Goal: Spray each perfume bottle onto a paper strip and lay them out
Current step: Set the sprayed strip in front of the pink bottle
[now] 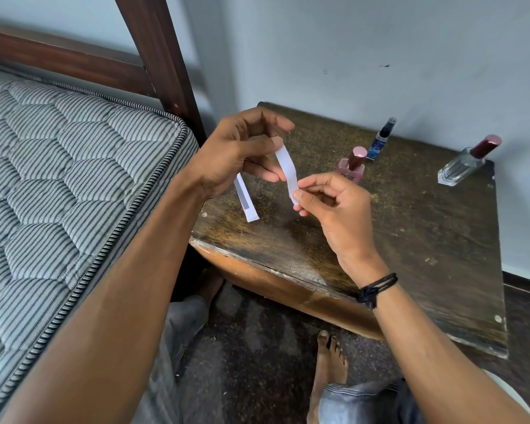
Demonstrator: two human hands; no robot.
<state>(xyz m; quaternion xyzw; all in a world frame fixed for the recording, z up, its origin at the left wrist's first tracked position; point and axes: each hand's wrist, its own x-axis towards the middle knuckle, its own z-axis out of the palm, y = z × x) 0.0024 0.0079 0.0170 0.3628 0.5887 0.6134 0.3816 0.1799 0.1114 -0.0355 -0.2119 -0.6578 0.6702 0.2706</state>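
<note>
Two hands hold one white paper strip [287, 169] in the air above the dark wooden worktop [410, 240]: the left hand [236, 154] pinches its upper end between thumb and fingers [277, 142], and the right hand [334, 206] pinches its lower end with thumb and forefinger, so the strip hangs in a gentle curve between them. A second paper strip [246, 200], white with a grey band along it, pokes out below the left hand, its lower end down near the worktop; whether it touches the wood I cannot tell. Behind the hands stand three perfume bottles: a pink bottle [353, 166] nearest, a slim blue bottle [380, 140] just beyond it, and a clear bottle with a dark red cap [468, 162] well apart to the right. A black cord bracelet [377, 290] circles the right wrist. A striped quilted mattress [58, 179] lies to the left.
</note>
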